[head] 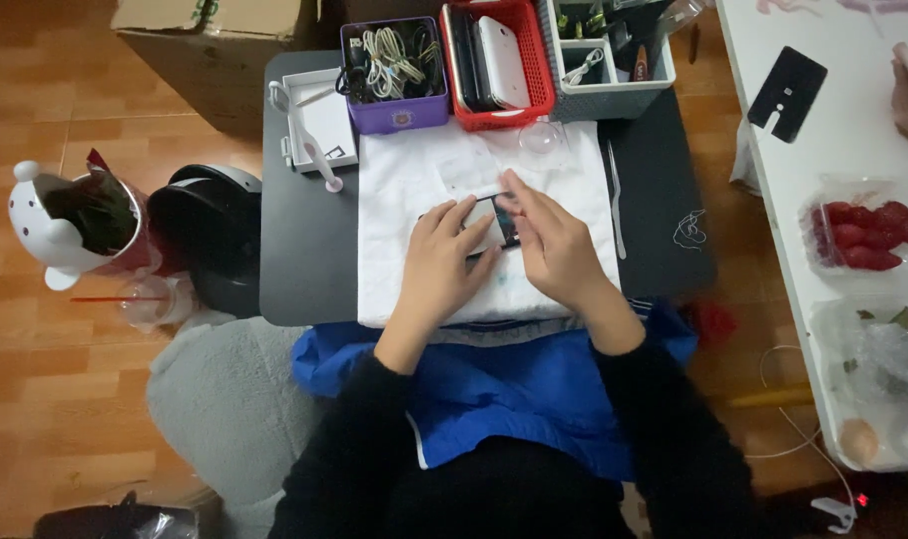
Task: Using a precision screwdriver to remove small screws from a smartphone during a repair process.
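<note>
A small dark phone-like device [496, 222] lay on a white cloth [404, 180] at the middle of the dark bench [294, 269], and was held between both hands. The left hand [439, 265] was curled around its left end, fingers closed on the edge; the right hand [552, 245] was laid over its right side, fingers extended and pressing on the top face, so most of the device was hidden. A slip was judged possible: with so little of the device gripped, a sideways push from the right hand could have slid it across the loose cloth. A clear round dome-shaped piece [544, 138] and a slim white tool [615, 200] lay just beyond the hands and could have been knocked by a wrist. Further back, a purple box of cables [394, 72], a red basket [498, 62] and a grey organiser [608, 52] stood close together at the bench's far edge, where a tugged cloth might have disturbed them.
</note>
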